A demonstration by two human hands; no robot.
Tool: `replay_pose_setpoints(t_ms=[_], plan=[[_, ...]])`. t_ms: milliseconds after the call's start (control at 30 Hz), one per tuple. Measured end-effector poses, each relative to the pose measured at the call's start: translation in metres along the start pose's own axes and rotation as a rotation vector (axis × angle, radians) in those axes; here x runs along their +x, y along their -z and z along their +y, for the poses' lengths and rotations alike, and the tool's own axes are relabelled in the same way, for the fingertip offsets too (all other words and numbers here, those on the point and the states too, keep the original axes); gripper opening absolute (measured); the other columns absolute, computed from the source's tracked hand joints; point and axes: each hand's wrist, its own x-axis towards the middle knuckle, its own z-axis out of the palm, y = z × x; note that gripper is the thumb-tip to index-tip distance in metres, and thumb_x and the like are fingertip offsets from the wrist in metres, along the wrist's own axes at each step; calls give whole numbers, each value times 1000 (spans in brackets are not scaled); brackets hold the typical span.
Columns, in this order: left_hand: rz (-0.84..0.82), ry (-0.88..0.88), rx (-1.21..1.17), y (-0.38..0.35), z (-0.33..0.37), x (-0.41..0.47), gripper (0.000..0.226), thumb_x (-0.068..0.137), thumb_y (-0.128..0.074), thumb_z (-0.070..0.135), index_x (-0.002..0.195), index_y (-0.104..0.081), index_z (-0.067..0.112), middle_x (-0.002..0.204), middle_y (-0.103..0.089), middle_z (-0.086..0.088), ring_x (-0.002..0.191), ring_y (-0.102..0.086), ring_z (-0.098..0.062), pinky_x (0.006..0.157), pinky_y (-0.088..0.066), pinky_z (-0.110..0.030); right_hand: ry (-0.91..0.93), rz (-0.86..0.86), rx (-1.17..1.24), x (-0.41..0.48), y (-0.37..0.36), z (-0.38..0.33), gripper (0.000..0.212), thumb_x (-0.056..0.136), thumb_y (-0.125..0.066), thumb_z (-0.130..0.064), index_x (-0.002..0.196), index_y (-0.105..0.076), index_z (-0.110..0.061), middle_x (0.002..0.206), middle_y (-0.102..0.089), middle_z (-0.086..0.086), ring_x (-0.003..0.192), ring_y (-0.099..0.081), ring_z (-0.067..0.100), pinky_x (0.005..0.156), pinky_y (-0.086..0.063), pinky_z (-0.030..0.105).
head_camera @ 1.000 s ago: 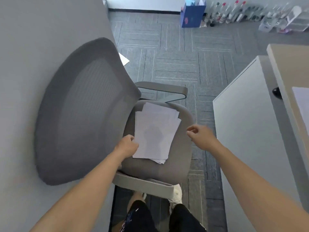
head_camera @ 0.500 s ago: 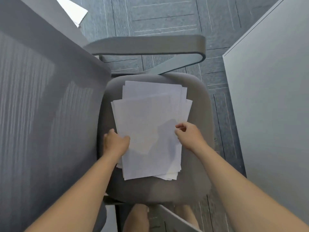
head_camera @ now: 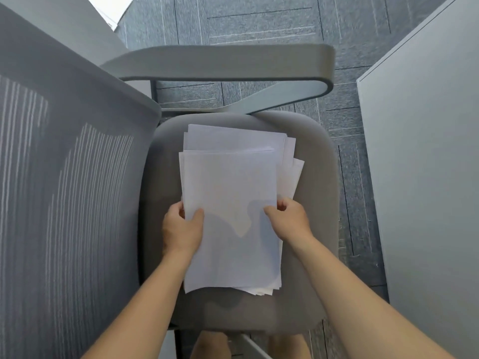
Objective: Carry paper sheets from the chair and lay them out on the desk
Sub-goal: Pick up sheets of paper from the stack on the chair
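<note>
Your loose stack of white paper sheets [head_camera: 228, 203] lies on the grey padded chair seat [head_camera: 318, 203], long edge running away from you, roughly centred. Sheets are fanned out and offset, esp. at the far end and the right side.

Left hand [head_camera: 181, 229] pinches the stack's left edge, thumb on top and the rest tucked under. Right hand [head_camera: 290, 221] does the same on the right edge, fingers [head_camera: 282, 203] curled round the paper. So both are clamped on the stack, approx. mid-length. Can't tell how many sheets are inside the pinch vs. lying loose below.

Handling, as a judgement: paper is light, thin and floppy, and sheets slide on each other. The near end already curls up off the seat. Held by two side pinches, the far end will prob. droop and the lower offset sheets may slip out. Better to square the edges first, then get your palms or fingers flat under the stack w/ thumbs pressing on top. Keep it level while carrying.

No counter in view at present, just a pale grey panel [head_camera: 427, 177] at right.
</note>
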Motion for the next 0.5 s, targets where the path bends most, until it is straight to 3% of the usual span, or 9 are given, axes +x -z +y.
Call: replay_pose_setpoints(t_ms=[67, 133, 300, 500], plan=[[-81, 76, -87, 3, 2, 1, 17, 94, -66, 24, 107, -65, 14, 99, -69, 1, 84, -64, -14, 62, -48, -26, -9, -16, 40, 1, 2, 2, 14, 87, -59, -21, 76, -52, -16, 72, -52, -4, 64, -49, 15, 57, -40, 26], [-144, 80, -56, 3, 0, 3, 12, 96, -64, 25, 98, -67, 13, 94, -70, -1, 83, -66, -16, 60, -48, -25, -17, -31, 73, 1, 4, 4, 9, 88, -59, -22, 84, -54, -16, 75, -54, -4, 65, -51, 14, 56, -40, 25], [-139, -62, 28, 7, 12, -10, 32, 95, -63, 29, 89, -64, -2, 88, -69, -18, 77, -65, -29, 65, -52, -37, -29, -29, 110, -4, 13, 10, 26, 90, -63, -27, 113, -54, -18, 97, -60, -9, 83, -59, 8, 59, -42, 24], [-206, -220, -99, 45, 65, -62, 13, 93, -68, 23, 84, -73, 14, 81, -75, -3, 73, -68, -19, 70, -58, -42, -43, -166, 189, -42, 53, -12, 30, 86, -71, -39, 95, -62, -12, 97, -68, 6, 83, -64, 20, 70, -52, 35]])
